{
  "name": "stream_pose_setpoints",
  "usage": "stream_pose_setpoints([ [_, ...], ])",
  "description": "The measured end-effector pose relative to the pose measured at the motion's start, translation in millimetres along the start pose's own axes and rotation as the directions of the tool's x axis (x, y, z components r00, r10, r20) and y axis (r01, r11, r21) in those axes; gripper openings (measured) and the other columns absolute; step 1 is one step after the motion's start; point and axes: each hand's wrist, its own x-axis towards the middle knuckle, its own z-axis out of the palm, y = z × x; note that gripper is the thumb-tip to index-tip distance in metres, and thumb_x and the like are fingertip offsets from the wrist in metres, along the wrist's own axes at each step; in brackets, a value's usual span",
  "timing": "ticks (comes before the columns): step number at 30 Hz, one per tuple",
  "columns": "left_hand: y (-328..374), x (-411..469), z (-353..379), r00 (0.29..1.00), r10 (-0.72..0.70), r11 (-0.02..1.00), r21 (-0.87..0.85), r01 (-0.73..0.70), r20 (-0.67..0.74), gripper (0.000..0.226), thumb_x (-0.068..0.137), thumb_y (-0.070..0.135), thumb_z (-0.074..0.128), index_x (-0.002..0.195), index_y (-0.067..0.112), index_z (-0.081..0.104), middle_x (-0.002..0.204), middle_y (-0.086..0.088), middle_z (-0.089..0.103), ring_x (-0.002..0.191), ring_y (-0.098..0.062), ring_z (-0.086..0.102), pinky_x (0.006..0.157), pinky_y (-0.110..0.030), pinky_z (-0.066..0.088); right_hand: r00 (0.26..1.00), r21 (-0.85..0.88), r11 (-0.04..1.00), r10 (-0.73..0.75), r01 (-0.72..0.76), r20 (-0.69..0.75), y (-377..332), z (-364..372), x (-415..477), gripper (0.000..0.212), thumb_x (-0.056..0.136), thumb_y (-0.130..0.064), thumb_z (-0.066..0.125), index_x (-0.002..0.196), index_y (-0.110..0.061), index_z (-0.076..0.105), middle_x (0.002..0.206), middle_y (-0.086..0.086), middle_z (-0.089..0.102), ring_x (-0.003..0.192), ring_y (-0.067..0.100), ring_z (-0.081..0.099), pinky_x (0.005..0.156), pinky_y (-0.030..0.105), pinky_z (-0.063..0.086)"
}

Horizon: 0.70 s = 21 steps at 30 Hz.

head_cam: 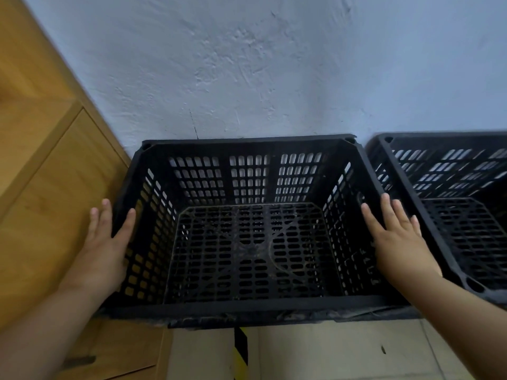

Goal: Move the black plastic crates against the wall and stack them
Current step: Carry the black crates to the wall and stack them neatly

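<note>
A black slatted crate [248, 237] sits open side up with its far rim against the pale plastered wall [274, 64]. It appears raised above the floor, though what it rests on is hidden beneath it. Its slotted bottom and sides are empty.

The left hand [103, 250] lies flat against the outside of the crate's left wall, fingers straight and spread, thumb hooked over the rim onto the inner face; it presses rather than grips. The right hand [397, 237] is laid open on the crate's right rim, fingers stretched toward the wall, palm down, nothing clasped in it.

A second crate [450, 187] of the same kind stands just to the right, also against the wall, its near corner under the right forearm. The two crates sit side by side, rims almost touching, not one on the other.

A wooden cabinet [46, 187] stands to the left, just beside the first crate. Below the crate's near rim show pale floor tiles [329, 355] and a strip of yellow-and-black tape [240, 352]
</note>
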Motion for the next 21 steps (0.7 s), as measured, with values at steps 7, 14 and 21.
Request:
stream_pose_setpoints([
  [7, -2, 2, 3, 1.0, 0.03, 0.999, 0.015, -0.03, 0.004, 0.11, 0.079, -0.008, 0.061, 0.134, 0.026, -0.028, 0.135, -0.002, -0.051, 0.128, -0.017, -0.039, 0.115, -0.037, 0.013, 1.0, -0.082, 0.996, -0.023, 0.023, 0.005, 3, 0, 3, 0.093, 0.083, 0.005, 0.042, 0.134, -0.022, -0.032, 0.135, 0.009, -0.046, 0.127, 0.02, -0.04, 0.113, 0.04, -0.013],
  [14, -1, 7, 1, 0.998, 0.055, 0.984, 0.169, -0.06, 0.033, 0.107, 0.083, 0.008, 0.061, 0.133, 0.018, -0.033, 0.15, -0.014, -0.032, 0.139, -0.033, -0.025, 0.116, -0.043, -0.003, 0.998, -0.177, 0.983, -0.043, 0.052, 0.056, 3, 0, 9, 0.083, 0.087, -0.011, 0.036, 0.135, -0.023, -0.03, 0.139, 0.004, -0.041, 0.112, 0.011, -0.057, 0.091, 0.033, -0.041],
  [21, -1, 10, -2, 0.994, 0.108, 0.987, 0.12, -0.109, 0.012, 0.104, 0.084, 0.05, 0.057, 0.138, 0.012, -0.023, 0.147, -0.006, -0.028, 0.142, -0.025, -0.017, 0.116, -0.04, -0.004, 1.0, -0.041, 0.999, 0.011, -0.011, -0.001, 2, 3, 13, 0.072, 0.088, -0.062, 0.01, 0.134, -0.021, -0.028, 0.143, -0.002, -0.032, 0.132, 0.009, -0.032, 0.115, 0.039, -0.013],
])
